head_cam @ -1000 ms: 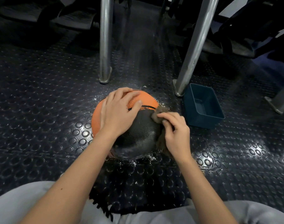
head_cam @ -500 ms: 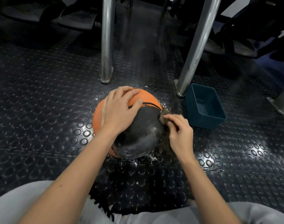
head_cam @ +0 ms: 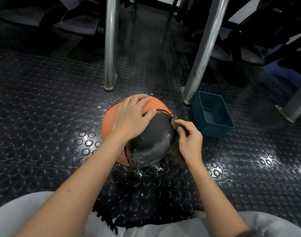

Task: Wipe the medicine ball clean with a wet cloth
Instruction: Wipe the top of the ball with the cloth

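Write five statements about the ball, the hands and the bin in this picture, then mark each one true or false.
1. The left hand rests flat on top of the medicine ball. True.
2. The right hand holds the cloth against the ball's left side. False: the cloth is against its right side.
3. The blue bin stands on the floor to the right of the ball, next to a metal leg. True.
4. The ball is orange all over. False: it is part orange, part black.
5. The ball sits inside the bin. False: it sits on the studded floor, apart from the bin.
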A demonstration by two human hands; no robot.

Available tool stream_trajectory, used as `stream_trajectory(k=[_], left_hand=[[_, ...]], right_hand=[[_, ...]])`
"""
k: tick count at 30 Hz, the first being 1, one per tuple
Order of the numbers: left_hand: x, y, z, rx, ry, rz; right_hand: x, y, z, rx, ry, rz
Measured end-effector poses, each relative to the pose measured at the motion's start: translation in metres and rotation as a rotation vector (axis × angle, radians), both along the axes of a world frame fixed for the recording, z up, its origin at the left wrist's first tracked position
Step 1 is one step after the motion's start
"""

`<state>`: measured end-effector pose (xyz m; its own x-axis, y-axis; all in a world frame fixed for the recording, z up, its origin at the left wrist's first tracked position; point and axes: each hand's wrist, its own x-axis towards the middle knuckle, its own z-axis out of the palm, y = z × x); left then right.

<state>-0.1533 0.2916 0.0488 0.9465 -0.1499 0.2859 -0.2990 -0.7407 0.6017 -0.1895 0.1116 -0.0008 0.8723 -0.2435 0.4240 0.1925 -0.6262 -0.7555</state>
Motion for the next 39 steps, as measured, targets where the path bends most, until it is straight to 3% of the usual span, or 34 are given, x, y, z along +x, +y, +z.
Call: stream_trajectory(k=[6,11,13,16,20,24,30,35,39], left_hand=[[-0.018,0.026,0.002,0.085,0.104,-0.143],[-0.035,0.024,-0.009,0.129,-0.288,0.048],[-0.033,0.016,-0.011,0.064,-0.319,0.135],[-0.028,0.01,-0.012,0.04,-0.217,0.22],[-0.027,0.006,-0.012,0.093,-0.132,0.243],[-0.028,0.005,-0.014,0.063,-0.132,0.223],[-0.027,0.006,-0.015,0.03,-0.151,0.207],[-0.024,0.011,-0.012,-0.011,-0.122,0.25],[-0.025,0.018,-0.012,-0.009,-0.13,0.219]], right_hand=[[0.032,-0.012,0.016,-0.038,0.257,0.039],[0.055,-0.006,0.052,-0.234,0.447,0.182],[0.052,0.002,0.067,-0.222,0.48,0.215],[0.024,0.022,0.081,-0.239,0.444,0.156],[-0.04,0.056,0.065,-0.288,0.22,0.126],[-0.058,0.061,0.046,-0.251,0.114,0.061],[0.001,0.046,0.06,-0.182,0.21,-0.044],[-0.066,0.073,0.035,-0.161,0.098,0.022],[-0.052,0.074,0.04,-0.181,0.059,-0.003]])
